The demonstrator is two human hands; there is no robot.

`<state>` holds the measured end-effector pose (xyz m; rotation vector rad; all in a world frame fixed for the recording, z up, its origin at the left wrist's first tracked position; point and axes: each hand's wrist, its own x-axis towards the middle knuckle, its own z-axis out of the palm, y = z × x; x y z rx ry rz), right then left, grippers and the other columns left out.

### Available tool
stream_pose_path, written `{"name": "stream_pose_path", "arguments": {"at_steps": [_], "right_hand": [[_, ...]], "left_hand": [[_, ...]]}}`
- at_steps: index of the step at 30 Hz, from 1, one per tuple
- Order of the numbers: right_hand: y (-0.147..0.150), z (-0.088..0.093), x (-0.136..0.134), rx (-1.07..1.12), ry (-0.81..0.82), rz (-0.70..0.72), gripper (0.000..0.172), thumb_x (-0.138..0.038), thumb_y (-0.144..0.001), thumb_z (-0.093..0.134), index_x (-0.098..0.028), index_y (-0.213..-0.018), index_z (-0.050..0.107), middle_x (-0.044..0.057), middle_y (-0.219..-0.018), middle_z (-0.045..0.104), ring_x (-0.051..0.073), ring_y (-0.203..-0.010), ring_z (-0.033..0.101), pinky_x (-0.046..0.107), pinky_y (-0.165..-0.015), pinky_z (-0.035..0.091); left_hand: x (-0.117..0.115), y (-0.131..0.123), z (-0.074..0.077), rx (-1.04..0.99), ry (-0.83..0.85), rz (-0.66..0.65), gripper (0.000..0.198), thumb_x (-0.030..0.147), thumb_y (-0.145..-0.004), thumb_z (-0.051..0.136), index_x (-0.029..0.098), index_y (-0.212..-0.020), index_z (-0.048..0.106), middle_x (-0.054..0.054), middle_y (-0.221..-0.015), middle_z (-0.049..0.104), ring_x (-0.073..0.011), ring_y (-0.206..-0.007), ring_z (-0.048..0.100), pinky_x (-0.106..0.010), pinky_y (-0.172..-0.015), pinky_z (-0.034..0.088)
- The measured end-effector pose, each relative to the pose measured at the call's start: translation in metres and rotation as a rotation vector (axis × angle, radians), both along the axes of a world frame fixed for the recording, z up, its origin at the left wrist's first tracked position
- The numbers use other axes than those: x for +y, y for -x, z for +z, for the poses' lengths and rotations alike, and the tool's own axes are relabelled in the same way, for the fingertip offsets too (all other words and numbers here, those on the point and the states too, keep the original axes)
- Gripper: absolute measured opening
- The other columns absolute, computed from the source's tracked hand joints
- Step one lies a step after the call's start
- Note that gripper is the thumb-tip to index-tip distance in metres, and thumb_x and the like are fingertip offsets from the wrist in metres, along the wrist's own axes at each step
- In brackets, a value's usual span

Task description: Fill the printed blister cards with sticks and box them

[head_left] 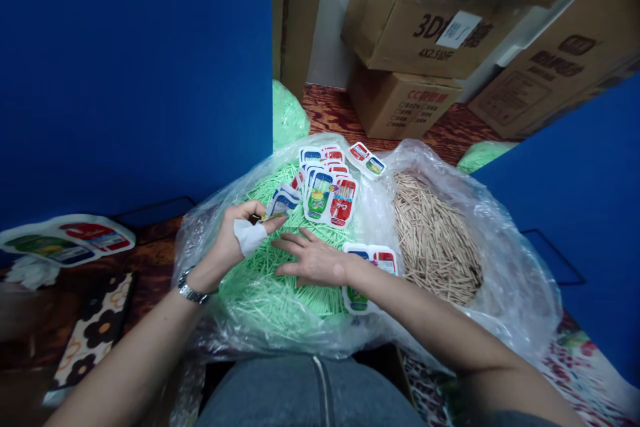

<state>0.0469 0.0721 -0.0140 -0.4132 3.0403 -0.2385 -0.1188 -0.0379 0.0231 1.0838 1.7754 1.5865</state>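
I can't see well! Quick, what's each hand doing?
Left hand: fingers shut on a small printed packet.
Right hand: open, flat on the green sticks.

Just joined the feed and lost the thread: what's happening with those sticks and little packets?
A person sits over a clear plastic bag holding a heap of green sticks and a heap of tan wooden sticks. The left hand, with a white wrap at the thumb, holds a small printed packet. The right hand lies flat, palm down, on the green sticks. A stack of similar packets rests on the heap just beyond, and another one lies under the right wrist.
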Motion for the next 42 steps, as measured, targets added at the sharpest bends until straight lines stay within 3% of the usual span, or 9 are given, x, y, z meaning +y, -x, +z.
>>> {"name": "stream_pose_path", "arguments": {"at_steps": [7,12,20,27,30,33,35,38,42], "right_hand": [[0.003,-0.002,-0.005,-0.05,-0.017,0.05,0.045,-0.046,-0.073,0.071,-0.028,-0.113,0.059,0.011,-0.151,0.024,0.035,-0.138,0.018,0.061,-0.103,0.026],[0.005,-0.008,-0.016,0.059,-0.131,0.11,0.013,-0.027,-0.09,0.052,-0.018,-0.092,0.062,0.01,-0.147,0.034,0.03,-0.137,0.025,0.059,-0.106,0.024],[0.006,-0.021,-0.017,0.12,-0.162,0.15,0.019,-0.021,-0.092,0.044,-0.014,-0.09,0.062,0.011,-0.147,0.035,0.032,-0.136,0.029,0.06,-0.105,0.027],[0.004,0.016,-0.012,0.213,-0.239,0.18,0.019,-0.022,-0.092,0.044,-0.016,-0.088,0.061,0.008,-0.137,0.048,0.027,-0.136,0.028,0.054,-0.111,0.019],[0.001,0.032,-0.005,0.228,-0.325,0.113,0.018,-0.018,-0.093,0.041,-0.017,-0.086,0.058,0.009,-0.109,0.064,0.024,-0.127,0.04,0.051,-0.111,0.021],[0.002,0.036,0.001,0.107,-0.336,-0.013,0.018,-0.012,-0.092,0.039,-0.017,-0.087,0.055,0.005,-0.079,0.064,0.021,-0.095,0.058,0.048,-0.099,0.036],[0.004,0.035,0.006,-0.018,-0.291,-0.128,0.017,-0.011,-0.091,0.038,-0.017,-0.091,0.054,0.006,-0.079,0.063,0.019,-0.078,0.06,0.04,-0.081,0.045],[0.005,0.032,0.017,-0.17,-0.12,-0.384,0.013,-0.016,-0.091,0.039,-0.017,-0.096,0.051,0.007,-0.084,0.062,0.018,-0.07,0.059,0.029,-0.062,0.043],[0.0,0.023,0.027,-0.21,0.497,-0.631,0.018,-0.032,-0.095,0.037,-0.018,-0.089,0.047,0.001,-0.072,0.054,0.014,-0.066,0.054,0.025,-0.06,0.04]], "left_hand": [[-0.002,0.0,-0.001,-0.022,0.004,0.014,0.033,0.028,-0.065,0.074,0.018,-0.052,0.046,0.007,-0.05,0.041,-0.0066,-0.045,0.034,-0.02,-0.044,0.026],[0.001,-0.003,-0.002,-0.044,0.027,0.004,0.034,0.03,-0.065,0.074,0.018,-0.053,0.044,0.007,-0.051,0.041,-0.0069,-0.046,0.035,-0.021,-0.046,0.028],[0.002,-0.004,-0.005,-0.018,0.021,0.007,0.036,0.03,-0.066,0.072,0.018,-0.054,0.041,0.008,-0.051,0.037,-0.0065,-0.047,0.03,-0.021,-0.045,0.023],[0.002,-0.003,-0.005,-0.008,0.002,0.05,0.036,0.03,-0.067,0.072,0.018,-0.053,0.041,0.007,-0.052,0.037,-0.0072,-0.048,0.031,-0.022,-0.047,0.024],[0.004,-0.001,-0.012,-0.02,-0.039,0.084,0.037,0.03,-0.067,0.072,0.018,-0.053,0.04,0.007,-0.052,0.037,-0.0074,-0.049,0.031,-0.022,-0.048,0.025],[0.007,-0.001,-0.015,-0.034,-0.054,0.091,0.036,0.03,-0.067,0.073,0.018,-0.053,0.042,0.007,-0.052,0.036,-0.0075,-0.049,0.03,-0.022,-0.047,0.024],[0.008,-0.001,-0.014,-0.036,-0.054,0.094,0.035,0.03,-0.068,0.073,0.018,-0.054,0.043,0.007,-0.052,0.036,-0.0076,-0.049,0.03,-0.022,-0.047,0.024],[0.008,-0.002,-0.012,-0.026,-0.056,0.147,0.034,0.03,-0.068,0.072,0.018,-0.054,0.043,0.008,-0.051,0.035,-0.0076,-0.049,0.029,-0.022,-0.047,0.023],[0.012,0.0,-0.018,-0.002,-0.065,0.245,0.035,0.032,-0.069,0.071,0.019,-0.055,0.042,0.007,-0.052,0.034,-0.008,-0.049,0.029,-0.023,-0.047,0.022]]}}
